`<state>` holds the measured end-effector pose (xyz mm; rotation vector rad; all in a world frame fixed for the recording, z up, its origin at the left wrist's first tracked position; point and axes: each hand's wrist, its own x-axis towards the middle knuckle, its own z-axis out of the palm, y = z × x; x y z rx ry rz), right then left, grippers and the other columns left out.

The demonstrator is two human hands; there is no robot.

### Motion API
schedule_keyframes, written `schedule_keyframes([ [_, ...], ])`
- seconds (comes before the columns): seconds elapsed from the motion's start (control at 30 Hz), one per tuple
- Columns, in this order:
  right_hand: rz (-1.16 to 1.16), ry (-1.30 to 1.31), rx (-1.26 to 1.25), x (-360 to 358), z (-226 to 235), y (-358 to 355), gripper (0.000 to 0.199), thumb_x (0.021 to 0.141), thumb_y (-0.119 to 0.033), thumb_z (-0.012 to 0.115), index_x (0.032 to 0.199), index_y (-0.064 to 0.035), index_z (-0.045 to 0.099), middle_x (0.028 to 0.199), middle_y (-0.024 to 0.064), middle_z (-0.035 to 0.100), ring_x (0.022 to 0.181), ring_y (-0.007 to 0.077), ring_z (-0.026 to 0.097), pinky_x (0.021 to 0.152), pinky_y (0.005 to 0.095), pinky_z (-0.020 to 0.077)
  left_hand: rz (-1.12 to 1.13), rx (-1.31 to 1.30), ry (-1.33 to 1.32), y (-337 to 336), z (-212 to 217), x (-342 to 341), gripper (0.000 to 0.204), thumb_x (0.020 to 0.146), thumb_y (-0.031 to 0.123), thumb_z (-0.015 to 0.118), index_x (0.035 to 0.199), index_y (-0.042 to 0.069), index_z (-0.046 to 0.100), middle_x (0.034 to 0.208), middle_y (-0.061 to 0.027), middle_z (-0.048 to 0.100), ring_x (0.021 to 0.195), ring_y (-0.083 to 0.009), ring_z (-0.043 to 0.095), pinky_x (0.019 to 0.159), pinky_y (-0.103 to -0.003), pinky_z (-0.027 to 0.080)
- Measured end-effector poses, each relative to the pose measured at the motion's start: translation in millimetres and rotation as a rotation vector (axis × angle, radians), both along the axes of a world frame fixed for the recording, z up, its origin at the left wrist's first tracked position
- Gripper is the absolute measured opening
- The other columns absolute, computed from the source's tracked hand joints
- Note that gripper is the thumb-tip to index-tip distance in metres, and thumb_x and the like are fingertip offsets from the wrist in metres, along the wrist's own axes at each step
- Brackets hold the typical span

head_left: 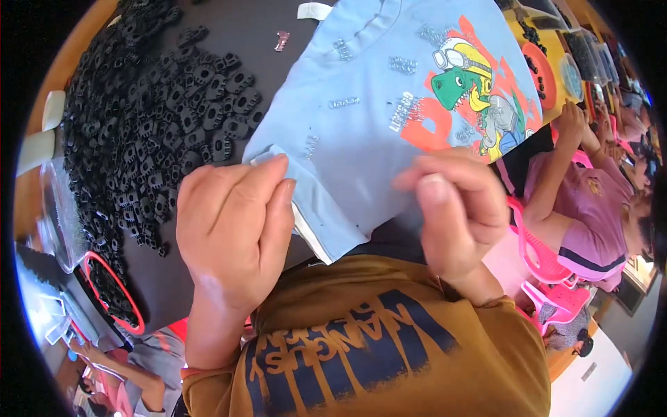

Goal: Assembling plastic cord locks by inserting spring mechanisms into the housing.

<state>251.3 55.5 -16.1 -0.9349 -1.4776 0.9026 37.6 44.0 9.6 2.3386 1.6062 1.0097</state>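
Note:
My left hand is closed in a pinch above the near left edge of a light blue shirt spread on the dark table. My right hand is curled, with thumb and forefinger together over the shirt's near right side. Whatever either hand may hold is hidden or too small to make out. Small metal springs lie in little groups on the cloth, one group left of a printed green dinosaur. To the left spreads a large heap of black plastic parts, shaped like small clips.
A small reddish piece lies on the table beyond the heap. Red-rimmed baskets with black parts stand at the near left and far right. A clear plastic container is at the left edge. People sit at the right near pink chairs.

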Motion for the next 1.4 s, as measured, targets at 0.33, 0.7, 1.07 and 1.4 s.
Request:
schedule_keyframes([
  [0.33,0.084,-0.303,0.288,-9.7,-7.7,9.0,0.023,0.069,0.006,0.07,0.092,0.0005,0.065,0.077,0.0106,0.066,0.063,0.0229,0.061,0.056,0.0307,0.047,-0.049,-0.055,0.036,-15.6,8.2,7.0,0.028,0.069,0.003,0.073,0.096,0.001,0.067,0.077,-0.0077,0.062,0.065,-0.0246,0.056,0.068,-0.038,0.044],
  [0.7,-0.001,-0.463,0.386,-21.4,-15.6,7.6,0.026,0.066,0.006,0.07,0.09,-0.0009,0.064,0.076,0.0086,0.065,0.063,0.0214,0.058,0.056,0.0303,0.0446,0.239,-0.044,0.283,-31.9,2.6,-43.4,0.032,0.069,0.008,0.072,0.101,0.004,0.068,0.1,-0.0071,0.063,0.089,-0.0236,0.059,0.084,-0.036,0.04],
  [1.07,-0.058,-0.485,0.419,-25.6,-16.0,6.0,0.025,0.066,0.006,0.07,0.089,-0.0014,0.066,0.076,0.0087,0.064,0.063,0.0218,0.059,0.057,0.0302,0.0451,0.241,-0.011,0.32,-16.6,15.9,-39.8,0.026,0.075,0.006,0.068,0.101,0.007,0.069,0.096,-0.0072,0.064,0.088,-0.0236,0.058,0.084,-0.035,0.04],
  [1.4,0.021,-0.37,0.299,-20.6,-8.1,4.1,0.022,0.068,0.005,0.07,0.089,-0.0008,0.065,0.08,0.0103,0.067,0.065,0.0226,0.06,0.058,0.0304,0.046,0.217,0.018,0.234,-12.5,9.3,-30.3,0.021,0.073,0.006,0.069,0.094,0.005,0.066,0.09,-0.0059,0.062,0.081,-0.0233,0.057,0.079,-0.036,0.038],
])
